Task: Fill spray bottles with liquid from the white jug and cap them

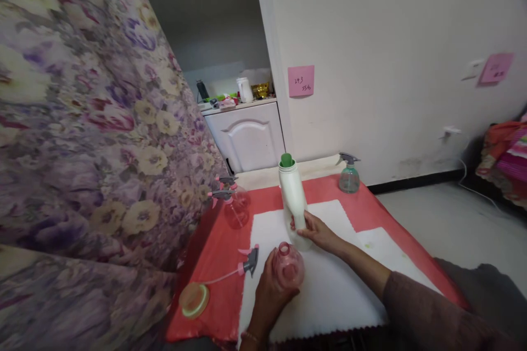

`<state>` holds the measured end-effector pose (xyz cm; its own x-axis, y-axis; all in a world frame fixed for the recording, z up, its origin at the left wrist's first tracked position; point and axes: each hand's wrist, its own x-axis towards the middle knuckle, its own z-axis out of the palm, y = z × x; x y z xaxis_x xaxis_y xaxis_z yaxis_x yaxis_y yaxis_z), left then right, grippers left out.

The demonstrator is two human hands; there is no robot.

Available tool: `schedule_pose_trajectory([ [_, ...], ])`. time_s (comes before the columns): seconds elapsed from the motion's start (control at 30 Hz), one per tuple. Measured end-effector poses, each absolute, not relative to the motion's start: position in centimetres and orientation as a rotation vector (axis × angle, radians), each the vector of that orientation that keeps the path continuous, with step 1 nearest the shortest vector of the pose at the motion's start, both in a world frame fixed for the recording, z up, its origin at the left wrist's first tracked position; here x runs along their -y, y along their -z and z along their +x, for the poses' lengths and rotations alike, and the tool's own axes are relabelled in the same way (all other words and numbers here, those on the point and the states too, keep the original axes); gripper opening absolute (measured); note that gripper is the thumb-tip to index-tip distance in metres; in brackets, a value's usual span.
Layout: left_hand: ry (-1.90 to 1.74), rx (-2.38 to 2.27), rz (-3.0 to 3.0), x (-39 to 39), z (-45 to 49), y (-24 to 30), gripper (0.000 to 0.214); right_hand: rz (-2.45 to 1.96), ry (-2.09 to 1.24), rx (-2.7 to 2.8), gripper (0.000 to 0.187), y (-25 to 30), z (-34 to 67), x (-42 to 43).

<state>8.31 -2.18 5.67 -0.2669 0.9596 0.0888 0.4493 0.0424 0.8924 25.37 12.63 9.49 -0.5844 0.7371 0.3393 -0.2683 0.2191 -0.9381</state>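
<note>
My left hand (275,289) is closed around a clear pink spray bottle (288,267) with an uncovered neck, upright over the white cloth. My right hand (316,231) grips the handle of a pale green detergent bottle (293,189), whose green spout (286,160) shows at its uncapped mouth. This larger bottle stands just beyond the pink one, nearly upright; the two are apart at their mouths. Left of my left hand lies a grey and pink spray head (248,261) with its thin tube stretched over the red cover. Near the tube's end sits a round, yellowish-green-rimmed object (194,300).
Pink spray bottles (236,211) with grey heads stand at the table's left edge. A teal spray bottle (349,176) is at the back right. White cloth (329,296) covers part of the red tablecloth (222,307). A floral curtain (102,148) hangs close on the left.
</note>
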Motion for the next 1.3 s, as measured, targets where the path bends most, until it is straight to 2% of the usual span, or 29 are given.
schedule_pose_trajectory([
  [0.13, -1.195, -1.722, 1.455, 2.3, 8.2, -6.0, 0.093, -0.619, -1.411, 1.651, 0.048, -9.4, 28.0, -11.9],
  [0.33, -1.287, -1.688, 1.419, 2.5, 9.4, -6.7, 0.082, -0.694, -1.399, 1.789, 0.034, -8.6, 32.8, -9.1],
  [0.43, -1.290, -1.673, 1.429, 2.8, 10.4, -6.7, 0.080, -0.678, -1.378, 1.876, 0.045, -7.6, 33.8, -7.5],
  [0.57, -1.212, -1.632, 1.483, 2.7, 12.3, -6.8, 0.088, -0.665, -1.349, 1.911, 0.078, -6.1, 34.0, -6.4],
  [0.63, -1.188, -1.617, 1.484, 2.5, 13.4, -6.8, 0.091, -0.635, -1.333, 1.904, 0.089, -5.7, 34.0, -6.2],
  [1.0, -1.062, -1.575, 1.529, 2.3, 15.1, -6.3, 0.092, -0.690, -1.416, 1.824, 0.090, -5.2, 33.8, -5.7],
  [1.07, -1.054, -1.620, 1.566, 3.0, 14.1, -6.6, 0.085, -0.687, -1.450, 1.814, 0.088, -5.2, 33.7, -5.7],
  [1.23, -1.044, -1.964, 1.672, 4.2, 8.5, -7.9, 0.041, -0.746, -1.480, 1.824, 0.075, -5.8, 33.9, -5.5],
  [1.3, -1.056, -2.145, 1.657, 4.1, 5.8, -8.5, 0.038, -0.764, -1.489, 1.821, 0.072, -6.2, 34.0, -5.4],
])
